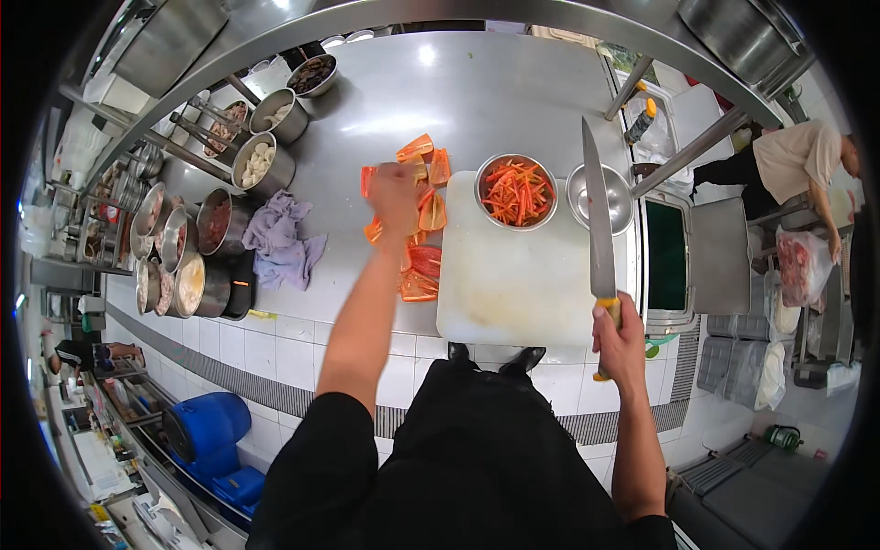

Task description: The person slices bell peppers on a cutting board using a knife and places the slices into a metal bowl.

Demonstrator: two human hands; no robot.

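My right hand (pixel 621 345) is wrapped round the yellow handle of a long kitchen knife (pixel 599 215). Its wide blade points away from me, over the right side of the white cutting board (pixel 495 284). To the left of the board, my left hand (pixel 394 194) is over several cut pieces of red-orange pepper (pixel 432 215); its fingers are blurred and partly hidden, so their grip is unclear. More pepper pieces (pixel 419 286) lie beside the board's left edge. On the board's far part stands a steel bowl of thin pepper strips (pixel 519 192).
A second steel bowl (pixel 575 197) sits right of the board, partly behind the blade. At left lie a crumpled purple cloth (pixel 280 238) and several steel pots of ingredients (pixel 263 165). A metal shelf rail (pixel 440 13) crosses the far side. Another person (pixel 797 165) holds a bag at right.
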